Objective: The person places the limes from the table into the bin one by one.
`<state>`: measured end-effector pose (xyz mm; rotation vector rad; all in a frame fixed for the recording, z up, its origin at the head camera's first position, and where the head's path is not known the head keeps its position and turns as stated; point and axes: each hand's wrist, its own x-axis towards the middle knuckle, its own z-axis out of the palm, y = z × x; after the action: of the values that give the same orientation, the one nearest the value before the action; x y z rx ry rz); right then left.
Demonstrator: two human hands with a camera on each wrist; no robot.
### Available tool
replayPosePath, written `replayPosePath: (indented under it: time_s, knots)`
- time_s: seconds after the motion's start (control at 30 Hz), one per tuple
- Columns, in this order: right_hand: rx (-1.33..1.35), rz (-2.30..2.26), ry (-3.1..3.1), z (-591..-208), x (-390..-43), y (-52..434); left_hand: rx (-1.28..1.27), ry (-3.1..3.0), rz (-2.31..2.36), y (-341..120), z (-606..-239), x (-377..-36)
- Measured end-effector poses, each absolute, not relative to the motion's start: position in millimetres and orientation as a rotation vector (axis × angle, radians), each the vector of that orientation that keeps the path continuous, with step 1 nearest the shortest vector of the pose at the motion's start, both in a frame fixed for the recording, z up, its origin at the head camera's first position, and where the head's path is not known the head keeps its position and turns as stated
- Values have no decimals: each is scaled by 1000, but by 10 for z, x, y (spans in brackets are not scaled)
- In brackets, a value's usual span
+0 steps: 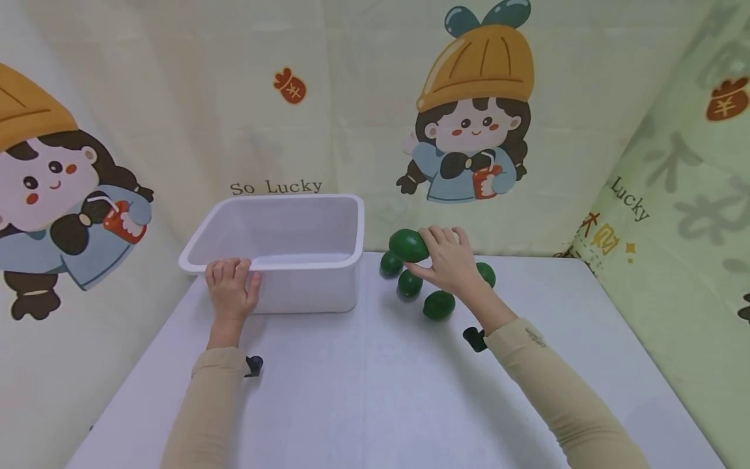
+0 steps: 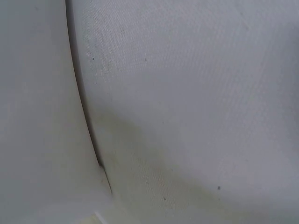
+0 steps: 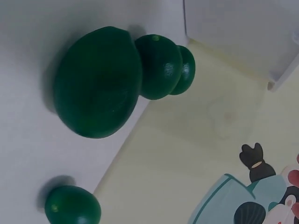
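Five green limes are counted in the head view, all on the white table (image 1: 375, 391) to the right of the tub; one lime (image 1: 408, 245) is held raised in the right hand (image 1: 451, 260), fingers and thumb curled round its right end, just beside the tub's right wall; four limes remain on the table beneath and around that hand: one (image 1: 390, 263) nearest the tub, one (image 1: 409, 284) just in front of it, one (image 1: 439, 305) nearest the camera, and one (image 1: 486, 274) partly hidden behind the right wrist; in the right wrist view four limes are seen, the largest (image 3: 98, 88) close to the lens, two more (image 3: 161, 66) and (image 3: 187, 70) overlapping behind it, and a fourth (image 3: 72, 205) apart at the lower left; one white rectangular tub (image 1: 281, 251) is recorded at the rear left of the table, nothing visible inside it; the left hand (image 1: 231, 290) rests on the tub's front left corner, fingers hooked over the rim and thumb against the front wall; the left wrist view is filled by plain white surface and the hand is not shown there; two beige sleeves (image 1: 205, 410) are noted, each with a small black clip at the cuff; a cartoon-printed cloth backdrop (image 1: 474, 130) stands behind and at both sides; the path between the held lime and the tub is unobstructed
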<state>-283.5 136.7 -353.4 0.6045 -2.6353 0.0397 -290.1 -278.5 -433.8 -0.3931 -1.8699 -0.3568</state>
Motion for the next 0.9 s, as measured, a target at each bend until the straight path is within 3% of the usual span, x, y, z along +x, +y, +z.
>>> replayPosePath:
  time_s: [0.9]
  knots:
    - [658, -25, -2663, -3204, -3043, 850, -382, -1836, -380, -2781, -4354, -2912]
